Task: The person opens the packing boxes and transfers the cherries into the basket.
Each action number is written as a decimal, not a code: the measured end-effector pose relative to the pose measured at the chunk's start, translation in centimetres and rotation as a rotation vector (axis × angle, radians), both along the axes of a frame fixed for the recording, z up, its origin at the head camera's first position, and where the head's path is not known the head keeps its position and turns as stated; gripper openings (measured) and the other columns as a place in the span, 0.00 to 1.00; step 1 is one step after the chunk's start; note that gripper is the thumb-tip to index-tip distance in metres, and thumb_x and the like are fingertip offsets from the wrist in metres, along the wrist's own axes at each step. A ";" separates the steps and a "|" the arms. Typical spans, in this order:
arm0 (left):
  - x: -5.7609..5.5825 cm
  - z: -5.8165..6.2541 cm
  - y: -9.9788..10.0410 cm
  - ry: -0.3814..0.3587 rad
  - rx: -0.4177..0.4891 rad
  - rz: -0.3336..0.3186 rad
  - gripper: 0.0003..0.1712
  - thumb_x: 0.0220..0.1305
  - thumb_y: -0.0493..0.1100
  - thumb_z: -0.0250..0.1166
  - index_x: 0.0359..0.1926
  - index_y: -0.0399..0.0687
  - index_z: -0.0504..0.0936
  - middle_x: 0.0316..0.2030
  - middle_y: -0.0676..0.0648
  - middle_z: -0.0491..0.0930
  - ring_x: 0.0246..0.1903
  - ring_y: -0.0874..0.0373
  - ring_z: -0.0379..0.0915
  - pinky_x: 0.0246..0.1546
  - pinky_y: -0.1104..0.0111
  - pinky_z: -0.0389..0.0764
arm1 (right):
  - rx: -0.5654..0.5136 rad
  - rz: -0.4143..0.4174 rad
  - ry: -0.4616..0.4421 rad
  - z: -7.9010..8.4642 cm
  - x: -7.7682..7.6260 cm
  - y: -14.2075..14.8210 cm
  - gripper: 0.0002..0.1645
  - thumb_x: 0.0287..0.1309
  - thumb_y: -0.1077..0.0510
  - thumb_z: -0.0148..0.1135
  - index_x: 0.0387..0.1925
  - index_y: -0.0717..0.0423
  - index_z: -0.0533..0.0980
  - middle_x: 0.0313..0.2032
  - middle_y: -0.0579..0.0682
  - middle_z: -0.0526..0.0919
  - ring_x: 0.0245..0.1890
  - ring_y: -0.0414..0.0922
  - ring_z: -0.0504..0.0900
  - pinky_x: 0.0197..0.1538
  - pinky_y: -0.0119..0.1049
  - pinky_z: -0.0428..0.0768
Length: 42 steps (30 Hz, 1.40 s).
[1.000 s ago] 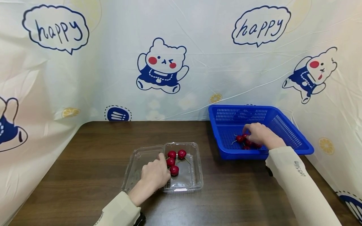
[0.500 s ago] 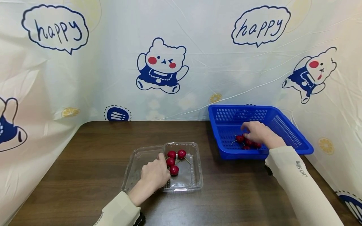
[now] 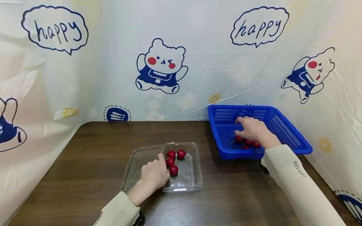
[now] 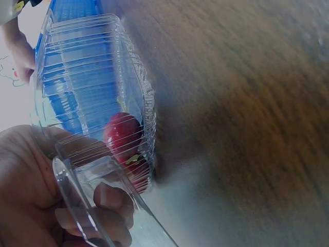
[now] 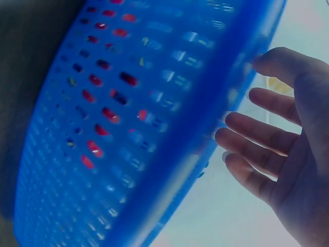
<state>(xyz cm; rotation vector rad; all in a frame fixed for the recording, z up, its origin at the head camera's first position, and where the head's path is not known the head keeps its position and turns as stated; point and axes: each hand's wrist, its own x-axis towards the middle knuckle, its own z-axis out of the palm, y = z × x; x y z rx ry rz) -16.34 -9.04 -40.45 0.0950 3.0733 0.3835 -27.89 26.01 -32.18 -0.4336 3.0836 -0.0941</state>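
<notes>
A: Far left first.
B: Dark brown worktop [image 3: 85,175], wood-grain, faint sheen. On it a clear, squarish, thin plastic clamshell box [image 3: 199,168], its see-through lid [image 3: 135,163] folded out leftward.

A: Left hand [image 3: 154,174]?
B: At the hinge side, fingers curled about the plastic edge; the left wrist view bears that out. It holds the box and no fruit that I can see.

A: Weak point?
B: Light, flexible plastic on a smooth surface. A hard tug at that edge could, I judge, skid or tip the box and set the fruit rolling.

A: Contents?
B: Four round, glossy dark-red cherries [image 3: 173,170], bunched towards the hinge, thin stems trailing. Right part of the base bare. Walls finely ribbed.

A: Farther right?
B: Deep-blue rectangular plastic basket [image 3: 240,154], rim smooth, sides pierced with slots. Inside, near the front wall, a second cluster of shiny dark-red cherries [image 3: 255,144]. Count uncertain; fingers hide part. Red shows through the slots in the right wrist view.

A: Right hand [image 3: 253,129]?
B: Above that cluster, fingers spread wide, nothing held. Cannot tell whether the thumb touches a cherry.

A: Hazards?
B: Slick round skins: a loose pinch might slip, a tight one bruise. A stem might also catch in a slot or on a neighbour.
</notes>
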 end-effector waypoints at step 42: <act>0.0 0.0 0.0 -0.008 -0.010 -0.010 0.22 0.52 0.43 0.59 0.45 0.34 0.67 0.21 0.39 0.80 0.17 0.46 0.76 0.16 0.55 0.75 | -0.061 0.435 0.064 2.2 2.5 -11.1 0.41 0.48 0.38 0.66 0.61 0.53 0.71 0.57 0.57 0.78 0.54 0.54 0.75 0.59 0.56 0.73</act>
